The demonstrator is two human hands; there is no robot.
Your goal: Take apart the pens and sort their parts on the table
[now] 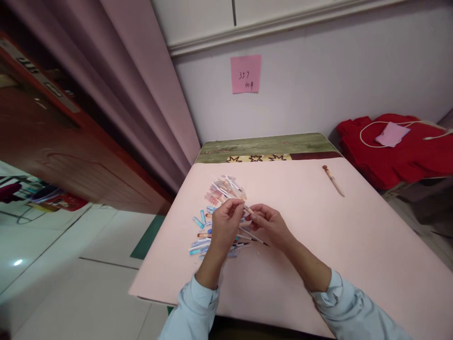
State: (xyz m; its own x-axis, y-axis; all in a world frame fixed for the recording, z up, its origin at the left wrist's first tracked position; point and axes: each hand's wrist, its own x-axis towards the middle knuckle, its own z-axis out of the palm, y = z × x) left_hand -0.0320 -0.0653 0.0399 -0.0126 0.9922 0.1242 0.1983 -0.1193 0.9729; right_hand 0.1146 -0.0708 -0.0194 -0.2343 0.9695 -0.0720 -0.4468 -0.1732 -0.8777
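Above the pink table cover, my left hand (226, 225) and my right hand (272, 225) meet, fingers pinched. Between their fingertips is a slim, pale pen (248, 209), gripped from both sides; its ends are partly hidden by my fingers. Just beyond my left hand lies a heap of pinkish, clear pen parts (215, 191) with thin white refills (230, 185). Blue pen parts (198, 222) and more refills (255, 235) spread around and below that hand, which covers some of them. Farther right, a pen with a brown top (332, 180) lies alone on the cover.
The pink-covered table (354, 264) has a green wood-patterned far edge (269, 144) against the wall. A pink note (246, 74) is stuck there. Red cloth (375, 156) with a white cable sits at right. A curtain (141, 85) and wooden door (78, 156) stand at left.
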